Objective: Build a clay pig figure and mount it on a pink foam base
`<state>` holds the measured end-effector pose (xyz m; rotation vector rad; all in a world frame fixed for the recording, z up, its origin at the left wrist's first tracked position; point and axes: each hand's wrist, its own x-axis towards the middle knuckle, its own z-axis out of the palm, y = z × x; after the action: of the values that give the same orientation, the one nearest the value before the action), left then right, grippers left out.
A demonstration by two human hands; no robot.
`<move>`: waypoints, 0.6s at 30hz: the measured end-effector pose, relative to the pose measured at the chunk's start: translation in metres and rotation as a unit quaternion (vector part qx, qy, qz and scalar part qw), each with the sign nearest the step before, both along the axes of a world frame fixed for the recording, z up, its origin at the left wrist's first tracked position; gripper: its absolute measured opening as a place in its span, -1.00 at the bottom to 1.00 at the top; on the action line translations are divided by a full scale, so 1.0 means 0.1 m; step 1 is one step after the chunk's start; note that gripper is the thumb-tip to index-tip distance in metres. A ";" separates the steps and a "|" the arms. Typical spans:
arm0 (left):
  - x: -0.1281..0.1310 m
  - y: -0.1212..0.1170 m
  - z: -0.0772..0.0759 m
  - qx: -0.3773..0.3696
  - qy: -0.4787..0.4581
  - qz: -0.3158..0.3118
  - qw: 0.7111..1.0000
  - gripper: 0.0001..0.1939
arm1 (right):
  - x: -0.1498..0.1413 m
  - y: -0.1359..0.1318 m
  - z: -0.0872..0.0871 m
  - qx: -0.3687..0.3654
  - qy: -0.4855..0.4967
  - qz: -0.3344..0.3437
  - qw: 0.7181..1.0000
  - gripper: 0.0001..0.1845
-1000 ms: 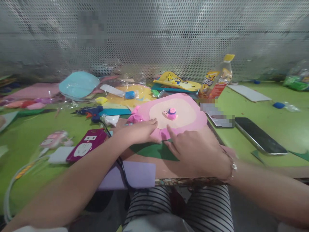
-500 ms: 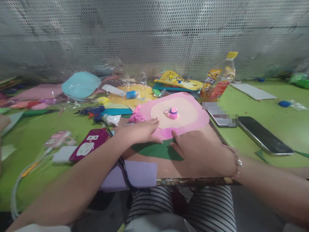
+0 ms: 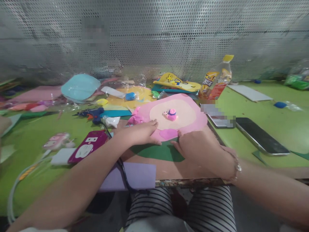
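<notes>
A pink foam sheet (image 3: pixel 196 113) with a cream oval on it lies on a brown board in front of me. A small pink and blue clay figure (image 3: pixel 171 114) sits on the oval. My left hand (image 3: pixel 139 132) lies flat on the sheet's near left edge, fingers stretched out. My right hand (image 3: pixel 199 147) rests on the near edge, fingers pressed down next to a small pink heart shape (image 3: pixel 168 133). A green sheet (image 3: pixel 156 152) shows under both hands.
A blue glue gun (image 3: pixel 93 113), a magenta power strip (image 3: pixel 87 146) and a lilac sheet (image 3: pixel 141 175) lie to the left. A phone (image 3: pixel 262 135) and a bottle (image 3: pixel 216 79) stand to the right. Foam shapes and plastic bags crowd the back, before a perforated metal wall.
My right hand has drawn its pointing finger back and settled lower on the sheet's near edge, which uncovers the pink heart. My left hand has stayed in place.
</notes>
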<state>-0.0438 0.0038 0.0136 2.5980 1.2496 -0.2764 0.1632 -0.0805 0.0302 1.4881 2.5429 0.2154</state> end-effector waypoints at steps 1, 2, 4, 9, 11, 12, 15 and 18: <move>0.00 0.00 -0.01 0.000 0.000 -0.001 1.000 -0.12 | 0.00 0.02 -0.01 0.016 -0.005 -0.006 1.000 -0.35; -0.01 0.01 -0.01 0.002 -0.001 -0.001 1.000 -0.12 | -0.01 0.04 -0.03 0.037 -0.013 -0.008 0.999 -0.35; -0.01 0.01 -0.03 0.008 -0.006 -0.001 1.000 -0.12 | -0.02 0.08 -0.07 0.065 -0.028 0.008 0.997 -0.36; -0.01 0.02 -0.04 0.005 -0.007 0.004 1.000 -0.09 | -0.01 0.16 -0.16 0.080 -0.054 0.039 0.995 -0.42; 0.00 0.01 -0.02 0.000 -0.005 0.004 1.000 -0.08 | 0.01 0.17 -0.18 0.080 -0.058 0.028 0.995 -0.46; 0.00 0.01 -0.01 -0.003 -0.003 0.003 1.000 -0.08 | 0.02 0.18 -0.18 0.081 -0.058 0.022 0.995 -0.48; 0.02 -0.01 0.02 -0.005 0.002 0.002 1.000 -0.10 | 0.04 0.19 -0.18 0.078 -0.063 0.016 0.995 -0.52; 0.03 -0.02 0.04 -0.007 0.009 0.005 1.000 -0.11 | 0.05 0.20 -0.17 0.065 -0.067 0.011 0.996 -0.52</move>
<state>-0.0408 0.0019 0.0173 2.5831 1.2614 -0.3061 0.1683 -0.0601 0.0128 1.4376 2.4812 0.4766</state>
